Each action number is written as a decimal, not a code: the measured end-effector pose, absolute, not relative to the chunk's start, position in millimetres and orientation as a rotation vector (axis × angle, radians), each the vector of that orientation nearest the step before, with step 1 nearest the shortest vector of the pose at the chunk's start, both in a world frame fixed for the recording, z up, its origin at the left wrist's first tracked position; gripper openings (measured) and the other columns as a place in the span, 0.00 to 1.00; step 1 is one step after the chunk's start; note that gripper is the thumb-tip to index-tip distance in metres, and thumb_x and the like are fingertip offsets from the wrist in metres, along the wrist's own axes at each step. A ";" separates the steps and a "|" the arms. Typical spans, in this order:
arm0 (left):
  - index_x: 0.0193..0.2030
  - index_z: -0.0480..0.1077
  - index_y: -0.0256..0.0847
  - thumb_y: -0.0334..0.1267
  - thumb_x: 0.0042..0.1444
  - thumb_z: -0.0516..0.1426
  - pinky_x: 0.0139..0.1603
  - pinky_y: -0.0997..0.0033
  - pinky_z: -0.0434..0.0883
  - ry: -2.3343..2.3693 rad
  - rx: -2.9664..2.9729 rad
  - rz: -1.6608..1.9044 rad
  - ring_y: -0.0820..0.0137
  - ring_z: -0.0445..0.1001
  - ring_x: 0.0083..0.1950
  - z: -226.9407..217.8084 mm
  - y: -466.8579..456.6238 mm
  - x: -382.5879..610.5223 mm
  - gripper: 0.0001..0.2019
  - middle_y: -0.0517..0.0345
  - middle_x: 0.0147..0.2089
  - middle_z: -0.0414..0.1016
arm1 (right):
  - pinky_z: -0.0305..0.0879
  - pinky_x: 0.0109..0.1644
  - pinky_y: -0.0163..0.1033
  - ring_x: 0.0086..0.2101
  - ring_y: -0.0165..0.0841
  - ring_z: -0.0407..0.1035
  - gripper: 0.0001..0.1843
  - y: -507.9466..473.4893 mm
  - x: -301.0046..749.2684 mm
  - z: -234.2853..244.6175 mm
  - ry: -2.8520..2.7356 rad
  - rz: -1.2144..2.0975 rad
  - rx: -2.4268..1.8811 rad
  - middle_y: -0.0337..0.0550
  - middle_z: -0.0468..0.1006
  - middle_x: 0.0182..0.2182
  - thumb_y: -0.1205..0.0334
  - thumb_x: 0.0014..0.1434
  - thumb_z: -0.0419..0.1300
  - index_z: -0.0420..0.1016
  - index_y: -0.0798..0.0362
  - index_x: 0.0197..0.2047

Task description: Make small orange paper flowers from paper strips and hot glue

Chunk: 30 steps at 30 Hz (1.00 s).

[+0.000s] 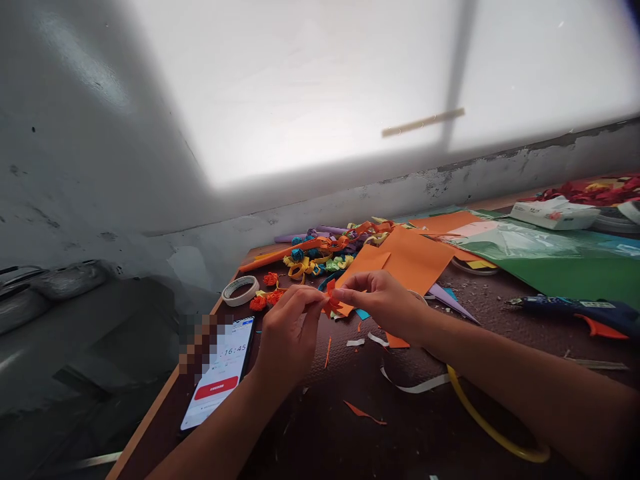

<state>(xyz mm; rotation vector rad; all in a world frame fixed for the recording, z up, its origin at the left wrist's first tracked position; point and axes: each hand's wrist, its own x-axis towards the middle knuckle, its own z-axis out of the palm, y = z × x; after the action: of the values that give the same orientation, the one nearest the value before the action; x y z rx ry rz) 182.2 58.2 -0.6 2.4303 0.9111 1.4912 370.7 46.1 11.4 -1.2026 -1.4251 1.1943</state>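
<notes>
Between my two hands, above the dark table (320, 427), is a small orange paper piece (331, 291) with folded or curled edges. My left hand (293, 327) pinches its left side between thumb and fingers. From the other side my right hand (377, 297) pinches it with thumb and forefinger. My fingertips hide part of the paper. Just behind my left hand lie small orange paper flowers (271, 279). Orange paper sheets (413, 257) spread out beyond my right hand.
A phone (217, 380) and a tape roll (240, 291) lie at the left edge. Colourful paper pieces (320, 250) are heaped by the wall. Green sheets (560, 267), a tissue pack (555, 213) and a dark blue pouch-like item (575, 308) are right. A yellow ring (493, 427) lies under my right forearm, near paper scraps.
</notes>
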 end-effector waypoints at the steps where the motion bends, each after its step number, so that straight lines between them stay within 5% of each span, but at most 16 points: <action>1: 0.38 0.74 0.42 0.30 0.64 0.58 0.41 0.72 0.73 0.928 2.379 1.476 0.72 0.77 0.38 -0.4 57.6 182.4 0.05 0.60 0.37 0.78 | 0.59 0.28 0.34 0.26 0.28 0.64 0.21 46.2 371.2 11.9 -1.441 1.188 -1.198 0.40 0.74 0.26 0.43 0.52 0.68 0.78 0.56 0.32; 9: 0.37 0.75 0.41 0.37 0.62 0.62 0.40 0.71 0.76 0.981 2.013 1.458 0.70 0.79 0.37 -1.6 59.1 184.0 0.03 0.59 0.36 0.80 | 0.57 0.25 0.34 0.24 0.28 0.64 0.19 45.8 372.0 12.3 -1.472 1.152 -1.226 0.39 0.73 0.25 0.45 0.57 0.65 0.76 0.55 0.33; 15: 0.35 0.75 0.39 0.38 0.59 0.64 0.40 0.71 0.79 0.860 1.812 1.417 0.71 0.79 0.37 3.6 63.9 182.4 0.06 0.58 0.36 0.79 | 0.63 0.32 0.35 0.31 0.31 0.69 0.20 47.5 373.9 9.1 -1.548 0.936 -1.084 0.44 0.76 0.34 0.45 0.60 0.63 0.76 0.55 0.31; 21: 0.36 0.74 0.40 0.39 0.59 0.64 0.41 0.68 0.82 0.668 1.706 1.185 0.69 0.81 0.38 6.6 64.3 182.7 0.05 0.58 0.36 0.79 | 0.69 0.37 0.36 0.34 0.32 0.73 0.16 47.2 375.7 10.1 -1.605 0.863 -0.921 0.43 0.80 0.36 0.51 0.63 0.63 0.80 0.52 0.49; 30: 0.40 0.74 0.40 0.42 0.58 0.64 0.45 0.61 0.82 0.658 1.645 1.068 0.64 0.83 0.41 7.1 58.6 183.0 0.09 0.54 0.39 0.80 | 0.71 0.30 0.38 0.25 0.31 0.73 0.15 48.8 375.8 8.1 -1.529 1.027 -0.914 0.44 0.81 0.30 0.51 0.60 0.65 0.81 0.55 0.40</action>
<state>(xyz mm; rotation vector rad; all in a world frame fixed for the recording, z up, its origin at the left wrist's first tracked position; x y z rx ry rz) 183.0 58.6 7.1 1.6447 0.6581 1.0682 375.8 48.8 8.1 -0.9137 -1.5288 1.0265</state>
